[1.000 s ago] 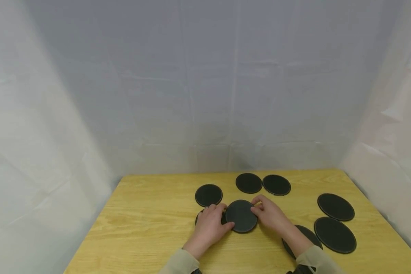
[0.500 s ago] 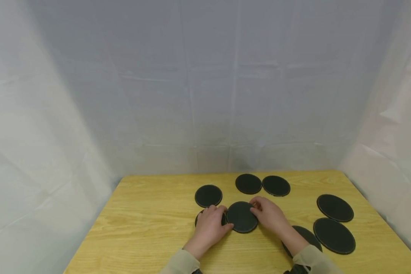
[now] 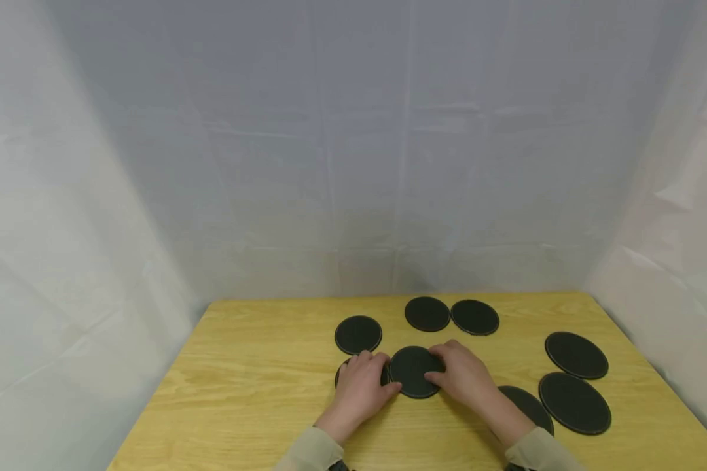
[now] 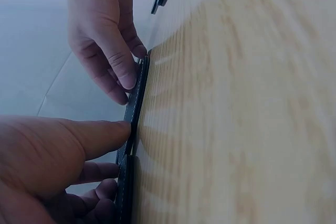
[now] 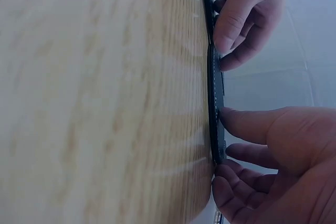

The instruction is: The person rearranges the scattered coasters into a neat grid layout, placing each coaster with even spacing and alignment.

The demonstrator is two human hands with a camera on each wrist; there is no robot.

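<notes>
A round black coaster (image 3: 411,369) lies flat on the wooden table (image 3: 259,392), between my two hands. My right hand (image 3: 442,365) curls over its right rim, thumb on top and fingertips at the edge (image 5: 223,116). From the left, my left hand (image 3: 381,374) touches the rim with a straight thumb (image 4: 113,129). Its fingers rest on a second coaster (image 3: 340,374), which lies mostly hidden beneath them. The wrist views show the central coaster edge-on (image 4: 137,90) (image 5: 215,93), flat against the wood.
Several more black coasters lie about: one (image 3: 358,334) behind my left hand, a pair (image 3: 427,313) (image 3: 474,317) at the back, two larger ones (image 3: 576,355) (image 3: 574,403) at the right, one (image 3: 527,405) beside my right forearm. White sheeting surrounds the table.
My right hand has slid left, further over the central coaster, its thumb now on top. The left hand has barely moved.
</notes>
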